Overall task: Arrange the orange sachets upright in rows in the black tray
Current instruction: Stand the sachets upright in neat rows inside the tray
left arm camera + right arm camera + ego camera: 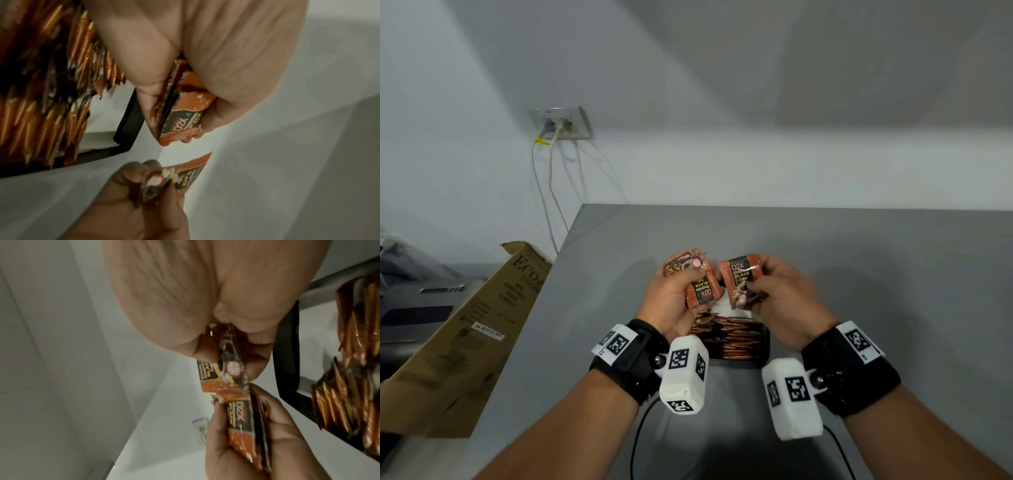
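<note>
My left hand (pixel 688 281) grips a small stack of orange sachets (pixel 702 293) above the far end of the black tray (pixel 764 346). Just to its right, my right hand (pixel 755 279) pinches another orange sachet (pixel 741 275) by its lower part, label facing me. The two bundles almost touch. Rows of upright sachets (pixel 726 337) fill the tray below my hands. In the left wrist view the gripped stack (pixel 180 116) sits beside the tray's rim (pixel 129 123). In the right wrist view the pinched sachet (pixel 226 360) hangs above the left hand's stack (pixel 240 418).
The tray stands on a grey table (pixel 876 274) near its front. A cardboard box (pixel 465 335) leans against the table's left side. A wall socket (pixel 560 123) with cables is behind. A black cable (pixel 635 442) runs over the table's front.
</note>
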### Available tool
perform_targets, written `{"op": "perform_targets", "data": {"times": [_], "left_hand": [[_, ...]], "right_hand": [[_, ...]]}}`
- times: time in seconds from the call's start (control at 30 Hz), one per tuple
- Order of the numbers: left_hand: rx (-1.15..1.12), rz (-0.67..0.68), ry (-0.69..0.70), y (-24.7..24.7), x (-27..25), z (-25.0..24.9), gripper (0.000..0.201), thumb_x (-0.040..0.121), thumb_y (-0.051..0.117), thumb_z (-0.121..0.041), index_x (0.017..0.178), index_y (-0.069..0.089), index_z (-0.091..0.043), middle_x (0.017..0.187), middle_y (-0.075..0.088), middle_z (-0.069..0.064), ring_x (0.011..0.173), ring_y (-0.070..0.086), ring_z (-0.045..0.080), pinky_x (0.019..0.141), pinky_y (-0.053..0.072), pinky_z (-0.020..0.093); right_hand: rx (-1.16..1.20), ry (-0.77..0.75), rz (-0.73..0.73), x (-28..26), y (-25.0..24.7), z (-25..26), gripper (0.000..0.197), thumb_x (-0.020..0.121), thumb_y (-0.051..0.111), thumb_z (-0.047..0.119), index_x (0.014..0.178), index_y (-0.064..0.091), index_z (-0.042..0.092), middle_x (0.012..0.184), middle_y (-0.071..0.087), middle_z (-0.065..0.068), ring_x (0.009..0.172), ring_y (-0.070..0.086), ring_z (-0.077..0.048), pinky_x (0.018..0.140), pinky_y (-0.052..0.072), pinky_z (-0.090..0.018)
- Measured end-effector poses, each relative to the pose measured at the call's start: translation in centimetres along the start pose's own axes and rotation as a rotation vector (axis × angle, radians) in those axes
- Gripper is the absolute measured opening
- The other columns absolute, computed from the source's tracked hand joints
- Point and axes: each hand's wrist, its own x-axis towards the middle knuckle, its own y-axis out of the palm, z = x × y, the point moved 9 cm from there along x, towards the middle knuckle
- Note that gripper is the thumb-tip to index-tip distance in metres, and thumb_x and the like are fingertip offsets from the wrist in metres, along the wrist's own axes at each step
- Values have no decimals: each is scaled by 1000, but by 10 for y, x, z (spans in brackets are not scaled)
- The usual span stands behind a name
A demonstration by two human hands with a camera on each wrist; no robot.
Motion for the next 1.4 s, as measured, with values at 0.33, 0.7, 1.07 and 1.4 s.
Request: {"op": "perform_targets", "data": {"times": [0.33,0.7,1.07,1.4], "left_hand": [[-39,-124,158,3,-2,1,72,62,71,10,130,47,8,103,59,27,87,62,39,58,56,38],[-12,-137,158,-4,0,2,45,87,59,14,128,51,-1,98,67,19,84,66,32,63,58,37],[400,108,7,1,1,-19,39,62,68,9,99,68,-6,91,69,19,81,67,35,74,56,44],[210,-49,57,2,-11,1,28,79,63,19,98,65,-2,88,72,19,69,70,27,57,57,33]], "right_hand": [[-102,7,-20,0,20,-21,20,97,57,1,97,71,15,81,74,-6,70,64,-19,60,51,-32],[-246,-26,-62,5,16,-24,20,91,63,0,106,70,10,100,75,-16,86,70,-33,83,58,-50],[-683,-75,95,3,13,33,16,86,69,12,96,68,24,84,73,5,75,68,-8,69,53,-25],[-240,-67,-164,0,-8,-1,12,99,56,8,105,64,13,86,75,-2,67,69,-8,59,52,-25]]}}
